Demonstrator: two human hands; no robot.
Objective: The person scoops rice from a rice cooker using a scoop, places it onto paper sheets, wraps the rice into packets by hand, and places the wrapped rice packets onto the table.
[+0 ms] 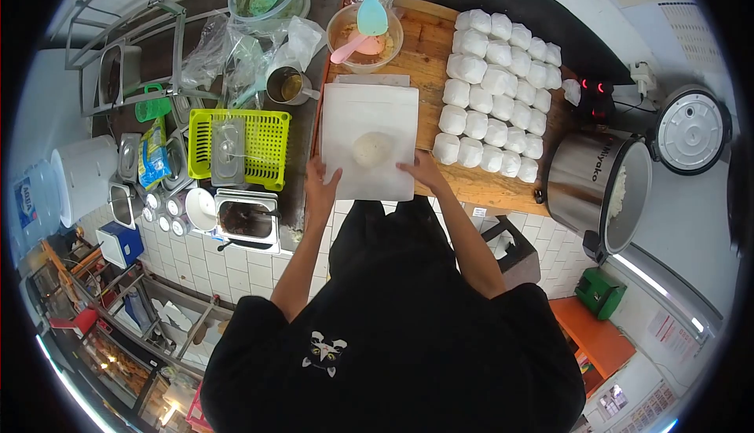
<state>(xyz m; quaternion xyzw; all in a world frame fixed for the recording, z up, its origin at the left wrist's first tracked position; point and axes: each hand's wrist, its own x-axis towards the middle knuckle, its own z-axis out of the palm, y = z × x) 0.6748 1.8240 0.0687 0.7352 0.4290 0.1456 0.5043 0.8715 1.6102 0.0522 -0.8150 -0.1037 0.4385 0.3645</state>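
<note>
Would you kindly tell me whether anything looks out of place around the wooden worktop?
One white bundle looks stray, sitting apart, right of the rows of white parcels, beside the black device with red lights. Nothing looks spilled around the mound on the paper.

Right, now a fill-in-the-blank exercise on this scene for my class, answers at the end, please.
1. Between the bare left hand and bare right hand, a round white mound rests on a rectangular white sheet of ____.
2. The light-blue plastic scoop shares a round translucent tub with a spoon coloured ____.
3. White wrapped bundles stand in rows on a brown tabletop made of ____.
4. The silver cylindrical cooker bears the printed name ____.
Missing words: paper; pink; wood; Miyako.
</note>
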